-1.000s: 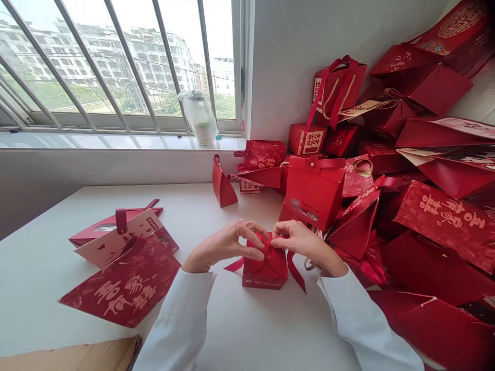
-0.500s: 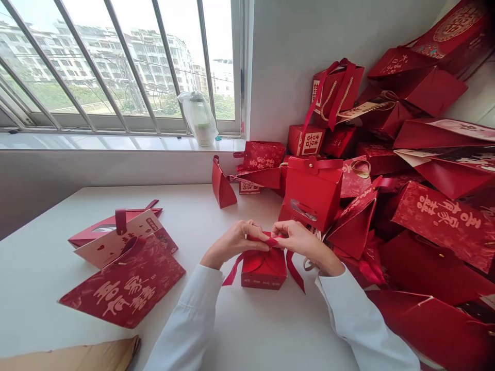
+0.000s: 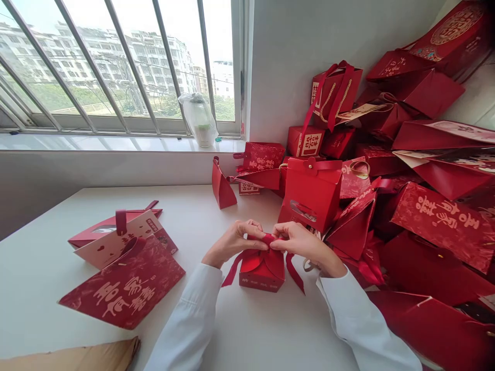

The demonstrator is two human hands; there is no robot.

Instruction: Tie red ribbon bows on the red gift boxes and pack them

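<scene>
A small red gift box (image 3: 261,278) with curved top flaps and writing on its front stands on the white table between my hands. A red ribbon (image 3: 296,275) is gathered at its top, with one tail hanging on each side. My left hand (image 3: 240,239) pinches the ribbon between thumb and fingers from the left. From the right, my right hand (image 3: 294,239) pinches the same ribbon, its fingertips close to the left ones. The fingers partly hide the knot or loops, so their exact form cannot be made out.
A big heap of red gift boxes (image 3: 444,211) fills the right side, reaching close to my right forearm. Several flat gift bags (image 3: 127,281) lie at the left. Brown cardboard (image 3: 73,355) sits at the lower left. A plastic-wrapped cup (image 3: 201,121) stands on the windowsill (image 3: 116,142).
My fingertips have shifted slightly on the ribbon, the right hand's fingers now curling further over it. The small box has tilted or slid a little to the left and nearer.
</scene>
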